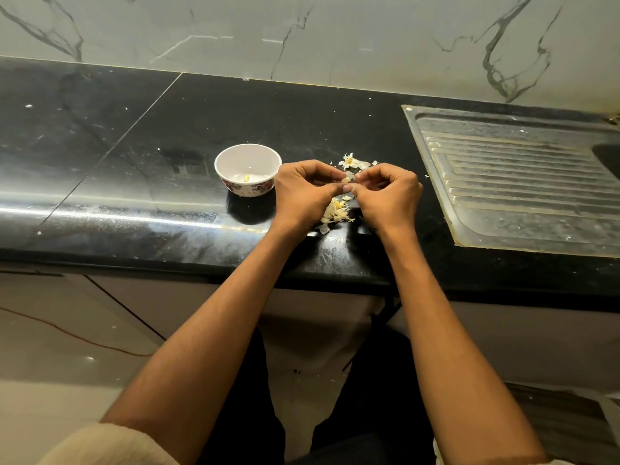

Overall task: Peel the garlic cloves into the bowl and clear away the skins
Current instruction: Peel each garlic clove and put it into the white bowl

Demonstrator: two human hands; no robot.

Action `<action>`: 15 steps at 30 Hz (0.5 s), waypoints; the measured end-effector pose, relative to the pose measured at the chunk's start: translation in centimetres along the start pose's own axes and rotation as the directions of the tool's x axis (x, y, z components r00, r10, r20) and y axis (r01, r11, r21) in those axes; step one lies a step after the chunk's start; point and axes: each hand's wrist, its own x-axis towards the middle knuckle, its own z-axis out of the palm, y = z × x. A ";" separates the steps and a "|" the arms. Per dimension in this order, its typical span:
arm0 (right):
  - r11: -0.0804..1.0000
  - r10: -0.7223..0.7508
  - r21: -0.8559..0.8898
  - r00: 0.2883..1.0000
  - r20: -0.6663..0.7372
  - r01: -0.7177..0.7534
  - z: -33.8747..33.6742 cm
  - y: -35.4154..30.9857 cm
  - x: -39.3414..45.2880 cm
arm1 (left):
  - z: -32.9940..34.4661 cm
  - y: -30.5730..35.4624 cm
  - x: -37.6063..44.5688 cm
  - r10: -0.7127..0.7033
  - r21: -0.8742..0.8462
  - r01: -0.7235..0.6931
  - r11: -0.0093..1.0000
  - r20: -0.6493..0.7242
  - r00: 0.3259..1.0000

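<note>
Fingers [335, 182] curled, both hands pinching garlic clove [346, 179]

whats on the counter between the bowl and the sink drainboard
In the head view, both hands, left and right, pinching a garlic clove, with garlic skins scattered beneath and behind them.

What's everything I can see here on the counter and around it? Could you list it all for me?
bowl: one, white with a flowered outside, on the counter left of the hands
peeled clove: one, pale yellow, inside the bowl
garlic pile: one, cream, on the counter below the hands
skins: one small heap, whitish, beyond the hands
clove being peeled: one, pale, between the fingertips
counter: one, black, glossy
drainboard: one, ribbed steel, at right
wall: white marble, behind
left hand: one, pinching the clove
right hand: one, pinching the clove
</note>
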 end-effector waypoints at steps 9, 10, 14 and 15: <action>0.924 0.038 0.372 0.990 0.135 -0.086 -0.3 -0.4 -0.3 | -0.1 0.3 -0.2 0.011 0.012 -0.011 1.000 0.003 1.000; 0.923 0.032 0.375 0.987 0.156 -0.089 -0.4 -0.4 -0.3 | 0.0 0.2 -0.2 0.020 0.021 -0.020 1.000 -0.004 1.000; 0.919 0.058 0.371 0.977 0.206 -0.133 -0.2 -0.2 -0.2 | 0.0 0.2 -0.1 0.007 0.007 -0.007 1.000 -0.005 1.000; 0.916 0.075 0.369 0.972 0.223 -0.155 -0.2 -0.1 -0.1 | 0.0 0.2 -0.1 -0.002 -0.011 0.002 1.000 -0.001 1.000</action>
